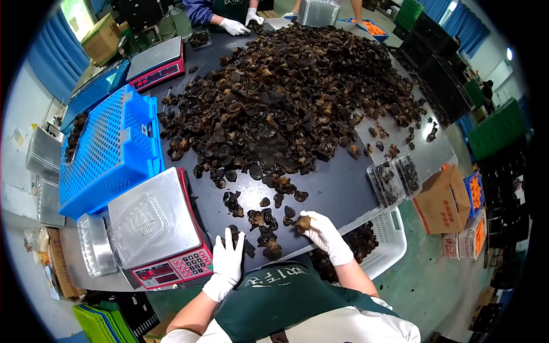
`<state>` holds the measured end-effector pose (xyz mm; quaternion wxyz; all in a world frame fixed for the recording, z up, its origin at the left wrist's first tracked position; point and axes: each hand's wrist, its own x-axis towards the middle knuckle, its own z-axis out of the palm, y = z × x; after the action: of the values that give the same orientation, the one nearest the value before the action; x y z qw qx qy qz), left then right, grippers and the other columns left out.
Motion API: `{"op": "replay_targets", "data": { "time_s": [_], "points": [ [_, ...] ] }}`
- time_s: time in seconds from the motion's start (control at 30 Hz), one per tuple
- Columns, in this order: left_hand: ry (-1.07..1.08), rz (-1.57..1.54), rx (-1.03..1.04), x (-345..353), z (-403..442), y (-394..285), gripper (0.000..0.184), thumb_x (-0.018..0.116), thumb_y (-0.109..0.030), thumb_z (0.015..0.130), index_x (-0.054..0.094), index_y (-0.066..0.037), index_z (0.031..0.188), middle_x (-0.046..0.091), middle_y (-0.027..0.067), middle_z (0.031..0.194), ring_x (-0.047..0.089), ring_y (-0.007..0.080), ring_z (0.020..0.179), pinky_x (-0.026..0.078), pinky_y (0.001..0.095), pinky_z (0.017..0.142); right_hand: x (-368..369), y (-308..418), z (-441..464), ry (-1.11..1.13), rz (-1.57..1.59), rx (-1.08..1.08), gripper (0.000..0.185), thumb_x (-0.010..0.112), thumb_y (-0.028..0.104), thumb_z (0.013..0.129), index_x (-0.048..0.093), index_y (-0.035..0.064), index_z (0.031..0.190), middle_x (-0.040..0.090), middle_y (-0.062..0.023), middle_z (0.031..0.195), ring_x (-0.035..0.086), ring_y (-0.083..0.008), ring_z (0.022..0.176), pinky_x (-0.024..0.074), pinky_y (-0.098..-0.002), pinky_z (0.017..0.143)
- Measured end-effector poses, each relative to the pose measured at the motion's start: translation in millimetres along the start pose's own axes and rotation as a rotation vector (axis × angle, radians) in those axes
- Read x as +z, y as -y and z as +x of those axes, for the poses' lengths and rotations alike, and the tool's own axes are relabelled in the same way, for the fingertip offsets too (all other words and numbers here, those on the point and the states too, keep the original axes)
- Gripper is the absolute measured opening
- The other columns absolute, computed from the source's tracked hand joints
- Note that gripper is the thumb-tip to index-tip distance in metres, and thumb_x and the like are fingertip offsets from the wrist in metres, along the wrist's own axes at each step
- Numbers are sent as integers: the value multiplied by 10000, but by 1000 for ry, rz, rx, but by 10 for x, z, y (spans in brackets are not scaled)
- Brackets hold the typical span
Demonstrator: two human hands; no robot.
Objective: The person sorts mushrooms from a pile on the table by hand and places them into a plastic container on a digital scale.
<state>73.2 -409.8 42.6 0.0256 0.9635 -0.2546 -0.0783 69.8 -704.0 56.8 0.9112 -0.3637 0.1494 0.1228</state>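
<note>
A large heap of dark brown wood-ear mushrooms covers the middle of the dark table, with loose pieces near its front edge. My right hand, in a white glove, pinches a brown mushroom piece over the table edge. To the left, my left hand, gloved too, lies with fingers spread beside a dark piece; part of another dark piece shows behind its fingertips. A clear plastic container rests on the scale at the left.
A blue crate and second scale stand left. Clear boxes with mushrooms sit at the right edge, above a white basket. A cardboard box stands right. Across the table, a co-worker's gloved hands are at the heap.
</note>
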Motion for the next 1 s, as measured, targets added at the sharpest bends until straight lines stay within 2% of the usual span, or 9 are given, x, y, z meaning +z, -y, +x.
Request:
{"op": "replay_targets", "data": {
  "time_s": [0.17,0.3,0.43,0.5,0.53,0.67,0.77,0.9,1.0],
  "points": [
    [146,-73,-58,-153,113,2,891,657,-42,597,324,-128,1418,300,298,1400,504,427,1010,499,447,761,42,-3,-35,-21,-53,6,272,581,100,893,551,-49,1119,628,-137,1048,635,-214,942,523,-328,848],
    [55,-155,-126,-117,210,48,793,607,-44,680,340,-148,1420,350,238,1397,517,352,950,512,399,695,-52,51,-98,-7,-97,14,255,583,81,875,586,-40,1099,634,-111,1065,605,-200,1006,484,-332,893],
    [17,-272,-175,-80,232,57,817,610,-40,682,299,-135,1431,377,225,1370,514,361,983,534,404,713,-464,514,-324,305,-678,194,175,629,115,841,674,-24,937,684,-81,970,613,-158,941,463,-292,870],
    [58,-296,-202,-113,231,59,850,657,-77,684,272,-135,1440,346,235,1390,503,372,1036,536,405,746,-384,668,-413,235,-942,480,190,661,144,833,686,-1,953,691,-71,951,617,-133,894,472,-277,837],
    [78,-325,-217,-175,216,42,887,697,-109,668,264,-135,1441,322,242,1404,491,380,1067,533,406,767,-299,630,-440,214,-1114,386,213,684,170,828,684,11,970,689,-39,912,599,-94,847,476,-267,776],
    [202,-287,-238,-292,174,-60,1109,837,-247,554,205,-153,1460,203,237,1472,395,439,1222,514,450,837,79,231,-367,134,-1574,-163,328,740,302,677,673,92,919,622,-90,792,613,-264,767,493,-342,710],
    [309,-234,-273,-366,142,-169,1160,858,-267,539,173,-182,1472,156,217,1498,346,452,1278,515,487,818,170,-180,-238,219,-1580,-222,449,767,271,669,620,102,1058,610,-94,951,594,-264,858,482,-367,779],
    [307,-242,-285,-375,145,-210,1206,880,-237,504,160,-126,1465,157,271,1471,393,452,1191,524,458,833,370,-471,-66,179,-1797,-589,918,828,333,556,429,35,1327,459,-202,1249,456,-362,1131,391,-439,957],
    [309,-307,-312,-322,150,-186,1200,870,-194,516,145,-123,1469,153,287,1465,417,449,1158,514,449,852,403,-593,38,214,-1901,-623,1028,847,389,504,396,9,1346,360,-260,1356,384,-438,1216,322,-517,1009]
  ]
}}
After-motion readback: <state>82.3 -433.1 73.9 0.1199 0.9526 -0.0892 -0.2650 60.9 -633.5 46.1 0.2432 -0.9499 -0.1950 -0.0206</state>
